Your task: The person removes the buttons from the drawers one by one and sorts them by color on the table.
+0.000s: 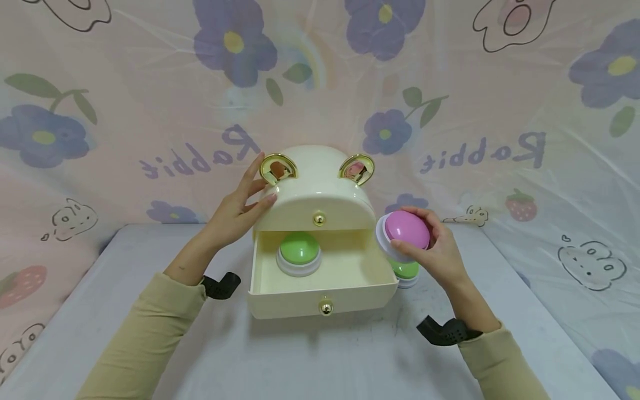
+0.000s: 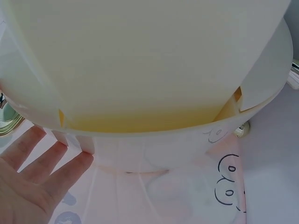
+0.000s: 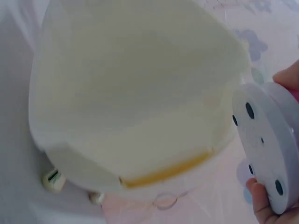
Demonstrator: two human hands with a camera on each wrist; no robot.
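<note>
A cream storage box [image 1: 320, 175] with two gold ears stands on the table, its lower drawer [image 1: 320, 300] pulled out. Inside that drawer, toward the left, sits a green push button [image 1: 299, 248] on a white base. My left hand [image 1: 240, 208] rests against the box's left side by the ear, fingers extended; in the left wrist view several fingertips [image 2: 84, 161] touch the shell. My right hand [image 1: 442, 250] grips a pink push button [image 1: 407, 228] by its edge, tilted, just right of the drawer. Its white underside [image 3: 261, 144] with dark round feet shows in the right wrist view.
A second green push button [image 1: 406, 270] is partly hidden under the pink one, beside the drawer's right wall. The upper drawer, with a gold knob [image 1: 319, 219], is closed. A patterned cloth [image 1: 320, 100] hangs behind the white table [image 1: 320, 361].
</note>
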